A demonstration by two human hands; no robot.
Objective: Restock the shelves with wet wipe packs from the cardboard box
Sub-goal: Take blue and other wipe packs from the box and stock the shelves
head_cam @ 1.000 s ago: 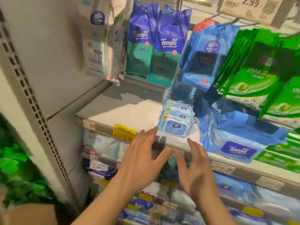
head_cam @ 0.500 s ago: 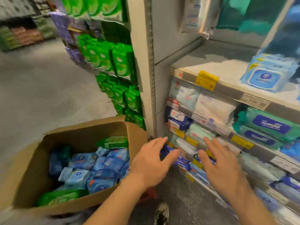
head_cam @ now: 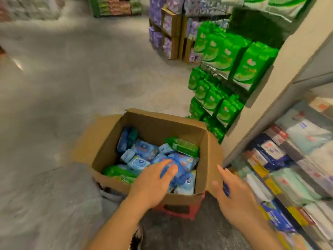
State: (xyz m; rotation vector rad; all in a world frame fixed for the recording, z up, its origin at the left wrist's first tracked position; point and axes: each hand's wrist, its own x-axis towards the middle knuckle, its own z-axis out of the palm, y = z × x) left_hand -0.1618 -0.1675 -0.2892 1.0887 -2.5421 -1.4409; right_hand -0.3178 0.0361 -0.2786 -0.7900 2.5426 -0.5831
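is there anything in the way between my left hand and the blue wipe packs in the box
Nothing visible blocks it. The left hand is already over the open cardboard box, fingers extended above the blue wipe packs. The flaps are folded outward, and no lid covers the packs. The right hand is outside the box's right wall.

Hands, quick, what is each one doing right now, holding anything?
Left hand: open, fingers reaching over the blue packs in the box, gripping nothing.
Right hand: open, empty, beside the box.
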